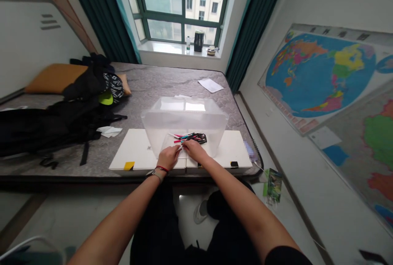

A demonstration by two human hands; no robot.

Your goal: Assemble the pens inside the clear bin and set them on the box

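My left hand and my right hand meet low in front of a translucent plastic box. Fingers of both hands are pinched together around a thin white pen-like piece, too small to make out fully. Just beyond my fingertips lies a pile of pens, mostly black, with some red, teal and white ones. The pens lie within the outline of the plastic box. Two flat white boxes stand side by side beneath the plastic box.
The white boxes rest on a grey mattress. Dark bags and clothes lie at the left, near a crumpled tissue. A paper sheet lies farther back. A pixelated device with a cable is at the right edge.
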